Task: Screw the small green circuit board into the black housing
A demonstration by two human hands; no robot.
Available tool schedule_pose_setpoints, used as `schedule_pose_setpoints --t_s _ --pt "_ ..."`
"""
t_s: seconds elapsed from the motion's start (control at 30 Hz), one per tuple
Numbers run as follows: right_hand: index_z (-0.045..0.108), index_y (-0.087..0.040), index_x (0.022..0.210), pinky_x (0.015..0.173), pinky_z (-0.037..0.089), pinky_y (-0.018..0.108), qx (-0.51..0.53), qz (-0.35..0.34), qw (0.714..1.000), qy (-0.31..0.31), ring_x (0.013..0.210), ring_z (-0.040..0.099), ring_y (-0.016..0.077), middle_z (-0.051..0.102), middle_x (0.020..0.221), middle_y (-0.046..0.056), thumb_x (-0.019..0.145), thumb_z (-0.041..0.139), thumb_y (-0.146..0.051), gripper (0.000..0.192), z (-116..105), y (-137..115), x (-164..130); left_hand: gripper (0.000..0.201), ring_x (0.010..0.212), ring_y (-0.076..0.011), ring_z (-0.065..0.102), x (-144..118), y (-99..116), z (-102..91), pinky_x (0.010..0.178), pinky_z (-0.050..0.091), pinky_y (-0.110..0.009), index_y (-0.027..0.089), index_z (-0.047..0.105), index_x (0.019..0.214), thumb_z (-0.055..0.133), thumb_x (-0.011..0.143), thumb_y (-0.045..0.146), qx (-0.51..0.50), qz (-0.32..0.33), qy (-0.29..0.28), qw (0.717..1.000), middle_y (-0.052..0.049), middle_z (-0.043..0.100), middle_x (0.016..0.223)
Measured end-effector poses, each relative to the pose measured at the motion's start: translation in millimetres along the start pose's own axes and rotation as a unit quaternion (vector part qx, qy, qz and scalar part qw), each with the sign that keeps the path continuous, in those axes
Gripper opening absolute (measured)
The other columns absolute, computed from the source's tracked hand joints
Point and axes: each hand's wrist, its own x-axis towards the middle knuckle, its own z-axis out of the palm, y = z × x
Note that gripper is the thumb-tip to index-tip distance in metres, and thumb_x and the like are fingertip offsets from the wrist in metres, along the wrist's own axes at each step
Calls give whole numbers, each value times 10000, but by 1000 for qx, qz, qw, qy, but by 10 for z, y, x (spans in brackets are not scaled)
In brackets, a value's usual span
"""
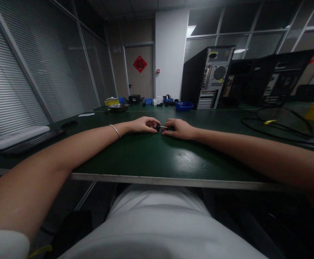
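Over the green tabletop (pixel 135 158) my two hands almost meet. My right hand (pixel 180 128) is closed around the dark handle of a small screwdriver (pixel 163 126). Its thin metal shaft points left, toward my other hand. Between the curled fingers and thumb of my left hand (pixel 143 125) is a small black part (pixel 158 127), which the shaft's tip meets or nearly meets. The part is too small and dark to name its kind. Both forearms rest on or just above the table, and a bracelet (pixel 115 131) circles my left wrist.
Blue bins (pixel 184 106), a metal dish (pixel 119 107) and a yellow tray (pixel 111 101) stand along the back. A black computer tower (pixel 218 77) rises at back right. Loose black cable (pixel 281 135) lies right; a white-and-black device (pixel 22 138) lies left. The table's front edge (pixel 151 180) is near my body.
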Motion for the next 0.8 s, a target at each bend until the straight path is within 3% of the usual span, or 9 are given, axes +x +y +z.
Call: schedule_pose_setpoints --t_s 0.37,0.53,0.7,0.8 --pt "667 -197 974 637 380 264 -41 -10 999 28 792 608 206 694 943 67 848 534 -256 193 -13 -35 -17 569 939 -174 598 1 -65 12 912 422 -342 187 626 1197 761 644 187 -125 -21 27 992 -60 663 988" --pt "642 -195 930 611 346 266 -60 -6 997 54 728 581 194 682 883 57 845 501 -268 179 -81 -24 -49 555 952 -197 618 18 -89 -6 888 441 -347 188 632 1195 738 651 172 -144 -32 27 989 -72 688 982" --pt "658 -203 894 623 359 267 -55 -34 998 15 746 590 200 678 870 47 829 528 -270 161 -96 7 -67 528 928 -178 620 3 -49 11 889 436 -321 191 647 1172 731 652 156 -145 -31 33 988 -47 684 931" --pt "672 -226 985 655 385 259 -44 -60 997 -18 810 609 199 677 971 43 818 559 -257 204 -83 5 -69 513 893 -167 614 1 -39 18 866 438 -307 190 658 1153 735 647 152 -142 -31 44 988 -30 667 895"
